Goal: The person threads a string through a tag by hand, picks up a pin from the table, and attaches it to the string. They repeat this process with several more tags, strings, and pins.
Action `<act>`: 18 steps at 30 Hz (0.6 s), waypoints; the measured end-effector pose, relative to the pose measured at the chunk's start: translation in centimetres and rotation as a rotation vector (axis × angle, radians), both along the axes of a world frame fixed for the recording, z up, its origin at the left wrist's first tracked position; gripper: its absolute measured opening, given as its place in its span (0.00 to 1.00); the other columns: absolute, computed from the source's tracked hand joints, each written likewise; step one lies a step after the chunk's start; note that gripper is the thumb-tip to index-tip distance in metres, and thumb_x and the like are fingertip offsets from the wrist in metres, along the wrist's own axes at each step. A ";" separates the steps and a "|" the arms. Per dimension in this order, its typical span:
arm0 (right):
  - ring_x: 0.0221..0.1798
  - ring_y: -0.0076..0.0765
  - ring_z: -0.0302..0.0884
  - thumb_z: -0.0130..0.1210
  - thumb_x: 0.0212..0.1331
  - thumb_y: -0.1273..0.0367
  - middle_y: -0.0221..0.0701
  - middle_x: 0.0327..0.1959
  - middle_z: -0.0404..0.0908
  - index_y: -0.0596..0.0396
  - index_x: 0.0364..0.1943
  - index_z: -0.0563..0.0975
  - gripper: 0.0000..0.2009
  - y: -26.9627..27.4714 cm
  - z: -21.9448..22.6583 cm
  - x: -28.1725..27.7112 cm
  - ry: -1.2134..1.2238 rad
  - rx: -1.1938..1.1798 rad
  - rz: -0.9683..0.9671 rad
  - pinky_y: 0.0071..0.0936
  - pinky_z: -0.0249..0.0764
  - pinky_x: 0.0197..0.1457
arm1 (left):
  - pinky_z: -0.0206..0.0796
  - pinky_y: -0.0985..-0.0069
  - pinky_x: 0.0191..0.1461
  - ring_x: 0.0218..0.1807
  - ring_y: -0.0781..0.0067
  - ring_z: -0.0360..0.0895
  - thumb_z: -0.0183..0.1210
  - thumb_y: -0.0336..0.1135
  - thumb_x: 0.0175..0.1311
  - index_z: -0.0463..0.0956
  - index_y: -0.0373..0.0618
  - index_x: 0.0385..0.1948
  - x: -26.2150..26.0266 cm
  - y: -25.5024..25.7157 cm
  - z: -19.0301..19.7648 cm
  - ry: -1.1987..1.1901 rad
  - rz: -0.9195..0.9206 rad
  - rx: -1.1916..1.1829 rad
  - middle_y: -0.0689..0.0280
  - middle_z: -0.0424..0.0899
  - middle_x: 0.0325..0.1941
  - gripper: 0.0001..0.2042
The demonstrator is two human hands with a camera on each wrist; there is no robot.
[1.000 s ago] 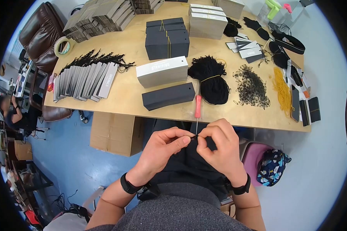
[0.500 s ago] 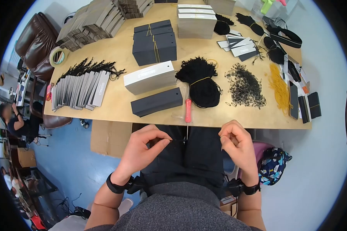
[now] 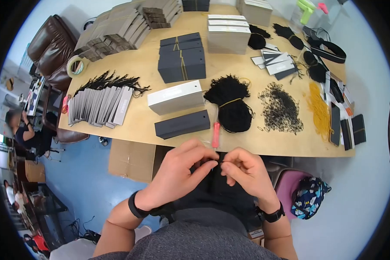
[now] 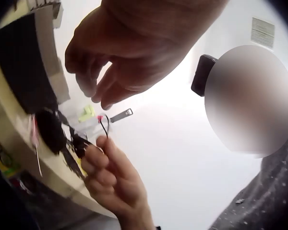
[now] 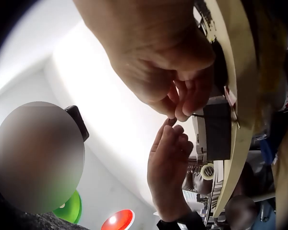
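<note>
My right hand (image 3: 247,173) pinches a thin black cord between thumb and fingertips; in the left wrist view the cord (image 4: 105,125) stands up in a small loop from that hand (image 4: 117,179). My left hand (image 3: 182,173) hovers just beside it, fingers loosely bent; in the left wrist view a gap shows between its thumb and fingers, with nothing visibly held. Both hands are just in front of the table edge, below a red-handled tool (image 3: 216,135). Behind it lie a black cord bundle (image 3: 235,113) and a pile of small black loops (image 3: 281,108).
On the table (image 3: 138,131) stand a white card stack (image 3: 175,97), a dark card stack (image 3: 182,124) and banded dark blocks (image 3: 182,65). Corded tags (image 3: 99,106) lie at the left, yellow cords (image 3: 320,110) at the right. A cardboard box (image 3: 130,159) is below.
The hands moved apart, the left drawing a black cord near the tool's shaft, then came back together below the tool. The cord now shows in my right hand; my left fingers have loosened.
</note>
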State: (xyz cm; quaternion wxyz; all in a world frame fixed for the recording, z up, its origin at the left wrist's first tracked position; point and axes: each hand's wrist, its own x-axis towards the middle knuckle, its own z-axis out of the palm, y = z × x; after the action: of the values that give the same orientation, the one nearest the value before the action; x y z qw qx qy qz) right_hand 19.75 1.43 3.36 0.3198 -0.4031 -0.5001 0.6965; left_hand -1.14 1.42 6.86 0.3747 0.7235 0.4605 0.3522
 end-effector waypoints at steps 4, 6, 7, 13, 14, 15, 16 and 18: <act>0.24 0.12 0.72 0.59 0.67 0.70 0.23 0.26 0.78 0.59 0.38 0.77 0.06 -0.2 -0.3 0.9 0.002 0.085 -0.116 0.12 0.68 0.28 | 0.69 0.70 0.44 0.38 0.60 0.76 0.65 0.23 0.53 0.81 0.42 0.47 -2.9 5.7 0.5 0.313 0.194 0.463 0.62 0.80 0.39 0.17; 0.24 0.11 0.72 0.60 0.66 0.71 0.23 0.26 0.78 0.59 0.36 0.77 0.06 -0.4 -0.3 1.2 -0.027 0.070 -0.110 0.12 0.68 0.28 | 0.69 0.68 0.49 0.43 0.57 0.77 0.67 0.29 0.54 0.82 0.42 0.48 -4.2 9.6 0.9 0.462 0.253 0.610 0.61 0.81 0.41 0.17; 0.24 0.11 0.72 0.60 0.66 0.71 0.23 0.26 0.78 0.59 0.36 0.77 0.06 -0.6 -0.3 1.2 -0.027 0.074 -0.107 0.12 0.68 0.28 | 0.69 0.68 0.50 0.44 0.58 0.78 0.68 0.31 0.54 0.83 0.42 0.47 -4.9 11.2 0.1 0.497 0.262 0.622 0.61 0.81 0.41 0.17; 0.25 0.11 0.73 0.61 0.64 0.71 0.22 0.26 0.78 0.59 0.35 0.78 0.05 -1.9 -0.9 1.6 -0.101 0.089 -0.104 0.11 0.69 0.28 | 0.69 0.70 0.51 0.45 0.64 0.78 0.69 0.33 0.55 0.85 0.42 0.43 -5.7 13.3 0.2 0.399 0.183 0.097 0.62 0.83 0.41 0.14; 0.25 0.11 0.73 0.61 0.64 0.72 0.22 0.26 0.78 0.59 0.34 0.78 0.05 -2.0 -0.9 1.6 -0.095 0.089 -0.103 0.11 0.69 0.28 | 0.69 0.70 0.51 0.45 0.64 0.78 0.69 0.33 0.55 0.85 0.42 0.43 -5.7 13.0 0.2 0.399 0.178 0.093 0.62 0.83 0.41 0.14; 0.25 0.11 0.72 0.61 0.64 0.72 0.22 0.25 0.78 0.59 0.34 0.78 0.05 -2.1 -0.9 1.6 -0.088 0.092 -0.100 0.11 0.68 0.28 | 0.69 0.70 0.49 0.44 0.63 0.78 0.69 0.33 0.54 0.85 0.41 0.43 -5.7 12.6 0.3 0.377 0.206 0.174 0.62 0.83 0.41 0.14; 0.25 0.11 0.72 0.61 0.64 0.72 0.22 0.25 0.78 0.59 0.34 0.78 0.05 -2.2 -1.0 1.5 -0.088 0.089 -0.100 0.11 0.68 0.28 | 0.69 0.69 0.48 0.43 0.62 0.78 0.69 0.32 0.53 0.85 0.41 0.43 -5.7 12.2 0.5 0.354 0.234 0.255 0.61 0.82 0.40 0.15; 0.25 0.11 0.72 0.61 0.64 0.73 0.22 0.25 0.77 0.60 0.34 0.78 0.05 -2.3 -0.9 1.4 -0.094 0.085 -0.104 0.12 0.67 0.28 | 0.68 0.68 0.48 0.42 0.60 0.77 0.70 0.32 0.52 0.84 0.41 0.42 -5.6 10.5 1.5 0.431 0.213 0.378 0.61 0.82 0.40 0.15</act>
State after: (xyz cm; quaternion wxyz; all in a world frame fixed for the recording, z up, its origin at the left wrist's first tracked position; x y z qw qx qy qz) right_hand 21.16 -0.85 2.41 0.3486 -0.4471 -0.5219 0.6374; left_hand -6.76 11.90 8.34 0.0880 0.7863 0.5289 0.3071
